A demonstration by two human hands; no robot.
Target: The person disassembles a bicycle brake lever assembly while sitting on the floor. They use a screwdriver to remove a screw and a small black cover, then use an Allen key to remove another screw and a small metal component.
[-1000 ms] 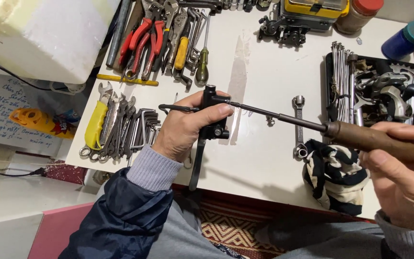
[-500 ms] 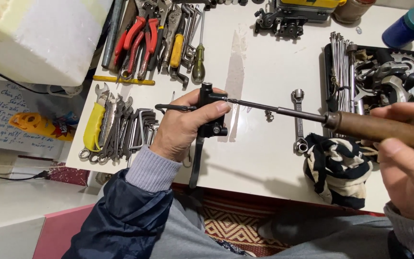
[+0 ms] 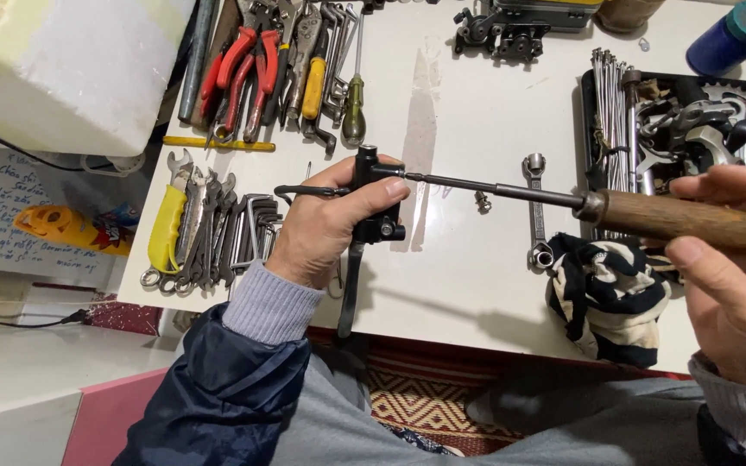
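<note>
In the middle of the frame the left hand (image 3: 325, 229) is closed around a black metal part (image 3: 371, 207) and holds it just above the white table (image 3: 468, 112). At the right edge the right hand (image 3: 731, 276) grips the wooden handle of a long screwdriver (image 3: 649, 216), and its tip touches the top of the part. Wrenches (image 3: 218, 233) lie at the left, and a striped cloth (image 3: 606, 293) lies below the handle.

Bicycle repair workshop; white workbench (image 3: 477, 103) strewn with pliers (image 3: 248, 65), wrenches (image 3: 205, 229), tray of bike parts (image 3: 701, 112)
</note>
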